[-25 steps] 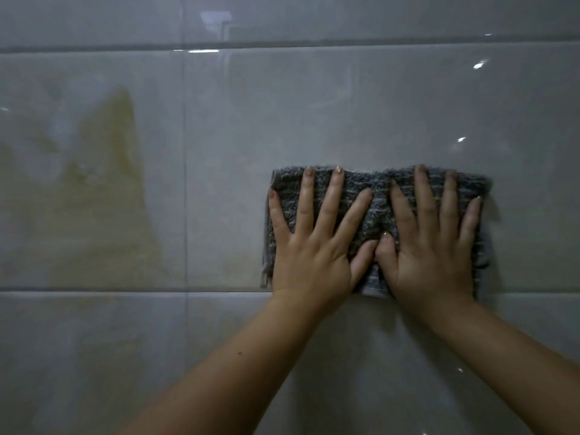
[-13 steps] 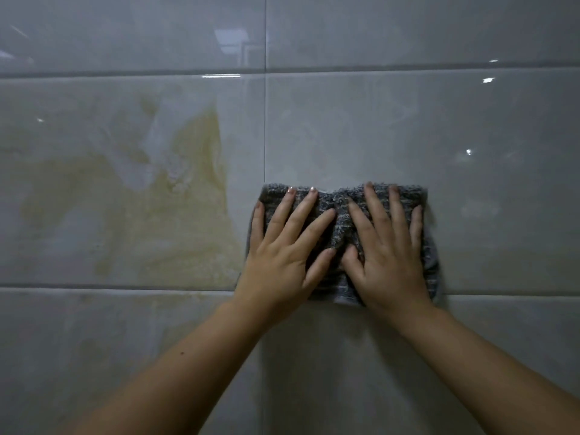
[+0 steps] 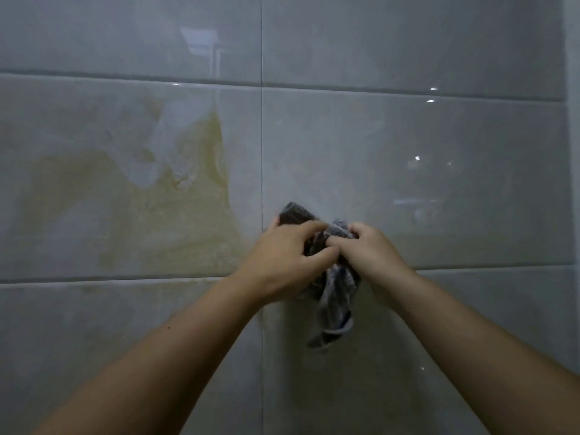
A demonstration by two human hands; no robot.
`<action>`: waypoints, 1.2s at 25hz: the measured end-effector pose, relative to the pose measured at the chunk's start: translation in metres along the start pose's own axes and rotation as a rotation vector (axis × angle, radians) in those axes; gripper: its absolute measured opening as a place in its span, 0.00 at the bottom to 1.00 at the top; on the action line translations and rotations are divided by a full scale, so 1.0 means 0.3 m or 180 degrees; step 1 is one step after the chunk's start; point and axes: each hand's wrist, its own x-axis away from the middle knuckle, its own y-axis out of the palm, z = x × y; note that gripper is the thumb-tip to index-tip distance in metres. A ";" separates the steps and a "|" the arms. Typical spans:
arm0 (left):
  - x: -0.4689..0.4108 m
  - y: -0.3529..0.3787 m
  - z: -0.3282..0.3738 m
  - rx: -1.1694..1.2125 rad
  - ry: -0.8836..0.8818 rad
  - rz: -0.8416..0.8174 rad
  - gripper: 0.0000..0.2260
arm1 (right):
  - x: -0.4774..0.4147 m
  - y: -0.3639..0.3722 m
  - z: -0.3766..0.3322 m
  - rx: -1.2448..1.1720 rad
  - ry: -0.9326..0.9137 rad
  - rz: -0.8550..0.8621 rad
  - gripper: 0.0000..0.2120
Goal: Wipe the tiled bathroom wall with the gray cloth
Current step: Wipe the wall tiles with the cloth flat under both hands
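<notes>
Gray cloth point(image 3: 335, 296) bunched between both hands, close against the tiled wall point(image 3: 439, 183); whether touching the tile, cannot tell. Gripped by the curled fingers point(image 3: 318, 255) of the left hand point(image 3: 282, 262), pinched by the right hand point(image 3: 373, 252). Long axis roughly vertical: dark wad above the left fingers, loose tail dangling below the right. Both hands equally near. Yellowish stain point(image 3: 150, 221) well left of the fingers, beyond the vertical grout line point(image 3: 261, 152), probably the next stretch to wipe. Glossy tile on every side of the fingers.
</notes>
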 end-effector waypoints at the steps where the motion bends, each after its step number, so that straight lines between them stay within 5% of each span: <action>1: 0.014 -0.011 0.016 0.0766 -0.0186 -0.0443 0.27 | 0.022 0.007 -0.021 -0.0515 0.0187 -0.0248 0.05; 4: 0.047 -0.033 0.023 0.2360 -0.0454 -0.1066 0.24 | 0.079 0.004 -0.081 -0.1716 0.0676 -0.0924 0.11; 7: 0.070 -0.035 -0.011 0.3273 -0.0872 -0.0643 0.22 | 0.089 -0.038 -0.120 -0.2120 0.0782 -0.1110 0.14; 10: 0.094 -0.055 -0.033 0.3956 -0.1371 -0.0439 0.14 | 0.082 -0.099 -0.113 -0.0429 -0.0099 -0.0205 0.13; 13: 0.112 -0.080 -0.029 0.4343 -0.1592 -0.0702 0.14 | 0.115 -0.108 -0.088 0.0133 0.0240 -0.1173 0.11; 15: 0.118 -0.090 -0.001 0.4511 -0.1713 -0.0903 0.12 | 0.130 -0.093 -0.072 -0.0188 0.0606 -0.1589 0.20; 19: 0.121 -0.095 -0.014 0.3837 -0.1637 -0.0774 0.11 | 0.113 -0.110 -0.103 -0.1306 0.0580 -0.0888 0.08; 24: 0.145 -0.050 0.019 0.2578 -0.1602 -0.0732 0.10 | 0.112 -0.121 -0.144 -0.1400 0.0726 -0.1014 0.10; 27: 0.161 -0.008 0.077 0.3099 -0.1790 -0.0707 0.13 | 0.116 -0.127 -0.161 -0.1400 0.0863 -0.0972 0.09; 30: 0.177 0.010 0.094 0.3803 -0.1653 -0.1234 0.18 | 0.105 -0.156 -0.161 -0.1386 0.0857 -0.0928 0.07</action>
